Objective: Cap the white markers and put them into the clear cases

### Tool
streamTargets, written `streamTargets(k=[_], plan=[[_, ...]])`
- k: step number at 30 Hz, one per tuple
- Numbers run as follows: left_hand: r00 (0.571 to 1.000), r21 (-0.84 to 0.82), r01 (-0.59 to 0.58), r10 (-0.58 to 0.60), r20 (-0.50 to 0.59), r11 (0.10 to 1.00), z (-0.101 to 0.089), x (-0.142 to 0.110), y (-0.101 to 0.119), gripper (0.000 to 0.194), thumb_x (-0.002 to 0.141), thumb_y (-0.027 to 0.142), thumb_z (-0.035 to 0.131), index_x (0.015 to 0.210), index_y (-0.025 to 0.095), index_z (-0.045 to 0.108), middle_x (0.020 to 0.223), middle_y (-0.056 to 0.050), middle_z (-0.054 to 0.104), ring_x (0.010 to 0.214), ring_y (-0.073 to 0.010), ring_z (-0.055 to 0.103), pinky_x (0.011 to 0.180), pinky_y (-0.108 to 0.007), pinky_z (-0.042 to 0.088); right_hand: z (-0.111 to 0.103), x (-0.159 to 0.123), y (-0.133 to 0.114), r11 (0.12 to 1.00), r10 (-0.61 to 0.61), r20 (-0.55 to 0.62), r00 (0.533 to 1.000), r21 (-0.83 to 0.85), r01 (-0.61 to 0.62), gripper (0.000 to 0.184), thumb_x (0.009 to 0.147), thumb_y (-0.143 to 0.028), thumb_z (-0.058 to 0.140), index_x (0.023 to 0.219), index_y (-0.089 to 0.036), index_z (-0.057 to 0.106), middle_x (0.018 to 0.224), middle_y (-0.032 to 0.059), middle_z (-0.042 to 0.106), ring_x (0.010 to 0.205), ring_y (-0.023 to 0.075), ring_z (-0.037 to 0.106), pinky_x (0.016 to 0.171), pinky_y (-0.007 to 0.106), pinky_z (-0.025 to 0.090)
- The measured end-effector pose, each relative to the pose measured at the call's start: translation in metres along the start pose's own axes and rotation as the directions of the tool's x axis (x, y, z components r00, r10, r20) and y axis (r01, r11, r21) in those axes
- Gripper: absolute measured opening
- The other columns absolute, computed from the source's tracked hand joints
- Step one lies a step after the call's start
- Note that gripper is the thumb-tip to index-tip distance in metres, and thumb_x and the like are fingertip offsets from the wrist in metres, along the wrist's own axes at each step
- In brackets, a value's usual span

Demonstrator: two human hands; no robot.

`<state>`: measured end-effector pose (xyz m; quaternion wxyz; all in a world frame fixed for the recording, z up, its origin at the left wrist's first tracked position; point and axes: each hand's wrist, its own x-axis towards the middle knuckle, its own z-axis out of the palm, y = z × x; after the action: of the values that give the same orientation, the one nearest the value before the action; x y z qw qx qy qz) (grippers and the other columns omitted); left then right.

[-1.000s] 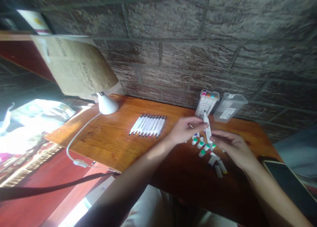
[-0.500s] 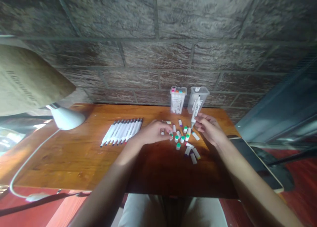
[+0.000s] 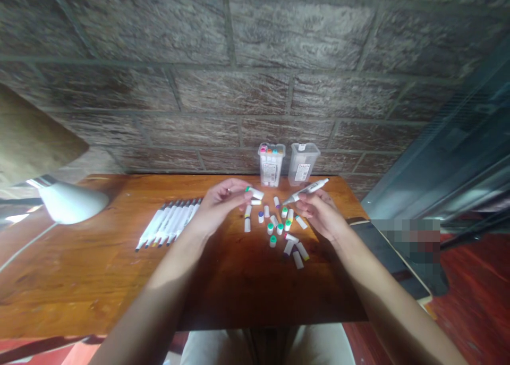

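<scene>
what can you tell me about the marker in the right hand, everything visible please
The marker is slim, white and plastic-looking, with dark print along its barrel, too blurred to read. One end, uncapped, tapers to a greyish point aimed down-left in the view; the other narrows, pale, and slants up to the right. The right grip holds it near its lower part, apparently raised above the table.
</scene>
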<state>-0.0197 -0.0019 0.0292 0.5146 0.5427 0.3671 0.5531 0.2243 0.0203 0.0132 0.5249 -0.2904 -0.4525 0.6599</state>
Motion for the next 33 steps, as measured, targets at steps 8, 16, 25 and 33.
streamTargets(k=[8,16,25,33], plan=[[0.963,-0.438,0.195,-0.257,-0.085,0.877,0.011,0.004,-0.013,0.029,0.069,0.020,0.084,0.096,0.014,0.074,0.081,-0.003,0.075,0.069,-0.0093,0.068,0.064,-0.017,0.054,0.011,-0.008,-0.001,0.982,-0.156,-0.103,0.982,-0.126,0.143,0.030,0.075,-0.046,0.077,0.074,-0.019,0.066,0.061,-0.0029,0.053,0.048,0.0062,0.030,0.044,0.024,0.020],[0.964,-0.387,0.203,-0.254,-0.084,0.900,0.018,0.002,-0.020,0.029,0.066,0.026,0.088,0.088,0.013,0.074,0.079,-0.005,0.077,0.071,-0.0131,0.072,0.068,-0.020,0.056,0.024,-0.024,0.000,0.794,-0.375,-0.047,0.926,-0.533,0.294,0.030,0.088,-0.048,0.064,0.102,-0.021,0.070,0.072,0.0018,0.063,0.058,0.0139,0.051,0.054,0.028,0.041],[0.967,-0.390,0.210,-0.250,-0.055,0.896,0.022,0.001,-0.022,0.021,0.073,0.018,0.082,0.092,0.013,0.075,0.090,-0.006,0.078,0.085,-0.0167,0.074,0.091,-0.030,0.058,0.025,-0.030,0.005,0.652,-0.436,0.107,0.894,-0.647,0.395,0.021,0.093,-0.037,0.060,0.106,-0.024,0.070,0.071,0.0038,0.066,0.074,0.0208,0.065,0.066,0.032,0.051],[0.967,-0.346,0.217,-0.250,-0.052,0.913,0.017,0.003,-0.022,0.024,0.073,0.017,0.082,0.096,0.013,0.078,0.095,-0.007,0.079,0.087,-0.0167,0.075,0.092,-0.026,0.059,0.027,-0.031,0.006,0.557,-0.478,0.123,0.870,-0.723,0.408,0.016,0.092,-0.034,0.062,0.102,-0.024,0.071,0.104,0.0080,0.072,0.083,0.0207,0.068,0.069,0.033,0.054]])
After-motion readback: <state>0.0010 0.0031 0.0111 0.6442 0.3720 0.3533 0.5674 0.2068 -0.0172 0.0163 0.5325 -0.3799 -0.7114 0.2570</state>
